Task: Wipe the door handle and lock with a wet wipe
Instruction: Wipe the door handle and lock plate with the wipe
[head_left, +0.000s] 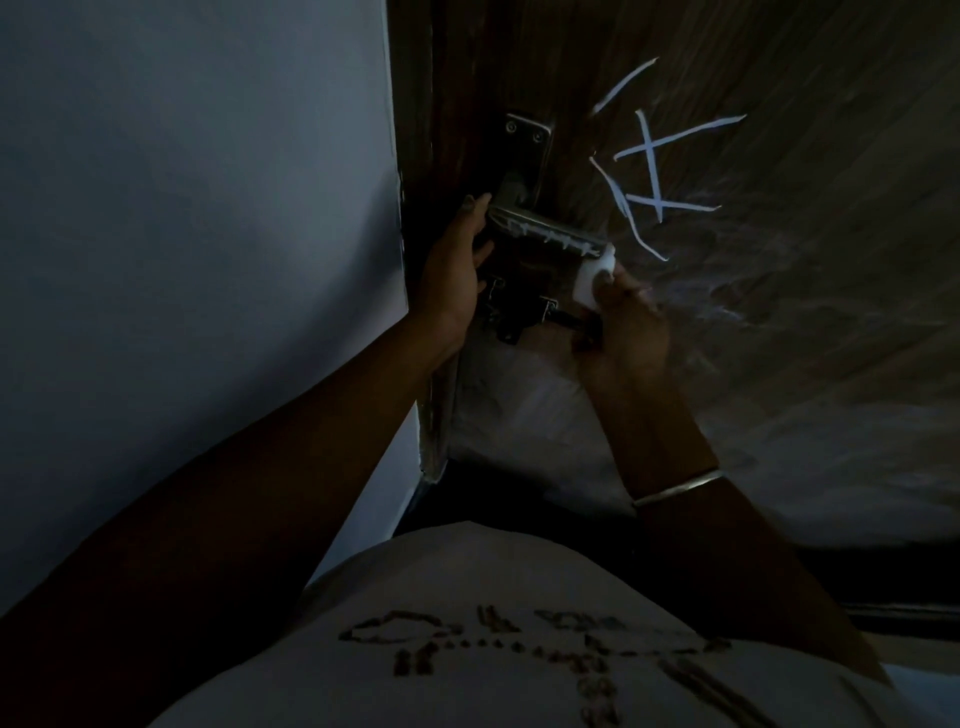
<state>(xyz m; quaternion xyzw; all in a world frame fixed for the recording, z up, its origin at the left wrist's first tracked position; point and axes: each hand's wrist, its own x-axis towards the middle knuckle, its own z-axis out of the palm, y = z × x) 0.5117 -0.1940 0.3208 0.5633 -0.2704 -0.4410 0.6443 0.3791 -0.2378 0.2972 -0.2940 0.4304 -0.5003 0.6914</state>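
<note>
A metal lever door handle (545, 234) sticks out from a dark backplate (527, 150) on a brown wooden door (779, 312). My left hand (457, 265) grips the handle's left end near the pivot. My right hand (623, 327) pinches a folded white wet wipe (592, 280) and presses it against the handle's right tip. Below the handle sits a dark bolt lock (524, 312), partly hidden between both hands. The scene is dim.
A pale blue-grey wall (182, 234) fills the left side, meeting the door frame (415, 208). White scratch-like marks (649, 166) cross the door to the right of the handle. A metal bangle (675, 488) circles my right wrist. My light shirt (467, 623) fills the bottom.
</note>
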